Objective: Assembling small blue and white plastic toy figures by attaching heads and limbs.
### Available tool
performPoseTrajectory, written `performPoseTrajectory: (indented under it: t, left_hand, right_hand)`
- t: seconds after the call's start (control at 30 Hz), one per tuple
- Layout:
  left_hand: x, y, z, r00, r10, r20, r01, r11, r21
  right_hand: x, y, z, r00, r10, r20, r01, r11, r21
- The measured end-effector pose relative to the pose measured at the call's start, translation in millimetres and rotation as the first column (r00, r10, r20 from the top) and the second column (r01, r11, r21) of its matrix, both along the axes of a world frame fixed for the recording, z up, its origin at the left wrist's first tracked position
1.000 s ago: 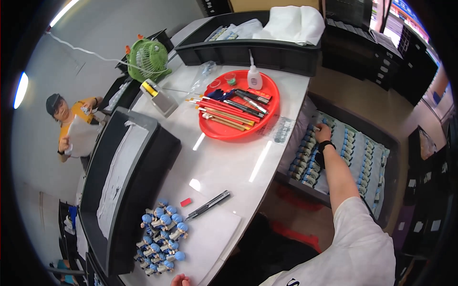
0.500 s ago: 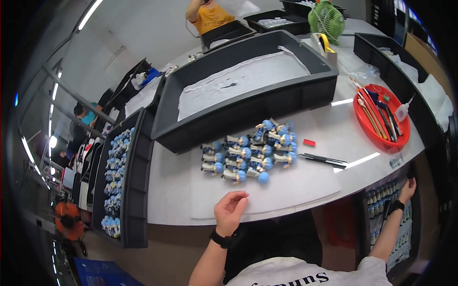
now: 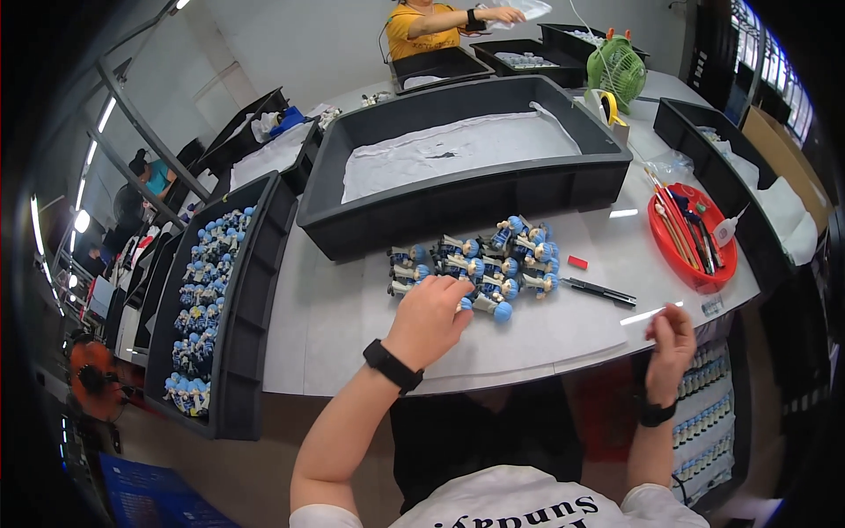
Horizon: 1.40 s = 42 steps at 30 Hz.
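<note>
1. The blue-headed figurines (image 3: 510, 267) lay bunched on the white table (image 3: 334, 352), just in front of the large black tray (image 3: 475, 198).
2. In front of that tray, my left hand (image 3: 429, 321) bent over the bunch's near edge; I couldn't tell whether its fingers grasped one.
3. Beyond the tray's right end, nearer me, my right hand (image 3: 671, 352) had its fingers released, loosely bent.
4. Right of the tray sat a red dish (image 3: 700, 282) with brushes (image 3: 679, 224).
</note>
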State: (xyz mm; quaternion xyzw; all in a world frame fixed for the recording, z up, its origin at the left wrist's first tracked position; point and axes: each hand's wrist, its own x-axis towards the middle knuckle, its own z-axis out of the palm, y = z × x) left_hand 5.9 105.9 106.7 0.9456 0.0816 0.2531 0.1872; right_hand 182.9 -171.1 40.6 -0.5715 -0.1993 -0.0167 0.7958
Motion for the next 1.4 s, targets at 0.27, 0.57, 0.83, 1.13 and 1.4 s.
performPoseTrajectory:
  t: [0.27, 0.57, 0.83, 1.13, 1.4]
  left_hand:
    - [-1, 11, -41, 0.961, 0.138, -0.239, -0.09, 0.975, 0.203]
    - [-41, -7, -42, 0.98, 0.161, 0.116, 0.052, 0.356, -0.933]
    - [-48, -21, -71, 0.929, 0.32, 0.187, 0.229, -0.102, -0.968]
    - [-41, -25, -85, 0.907, 0.295, 0.301, 0.286, 0.094, -0.953]
    - [-42, -24, -87, 0.906, 0.294, 0.304, 0.293, 0.08, -0.953]
  right_hand:
    - [-84, 100, -4, 0.835, 0.536, -0.124, -0.547, 0.834, -0.075]
    - [-105, 148, -5, 0.687, 0.719, -0.106, -0.727, 0.676, -0.12]
    - [-107, 151, -19, 0.614, 0.779, -0.125, -0.786, 0.59, -0.182]
    - [-109, 148, -15, 0.62, 0.751, -0.228, -0.783, 0.609, -0.126]
    - [-109, 148, -17, 0.638, 0.739, -0.217, -0.768, 0.63, -0.111]
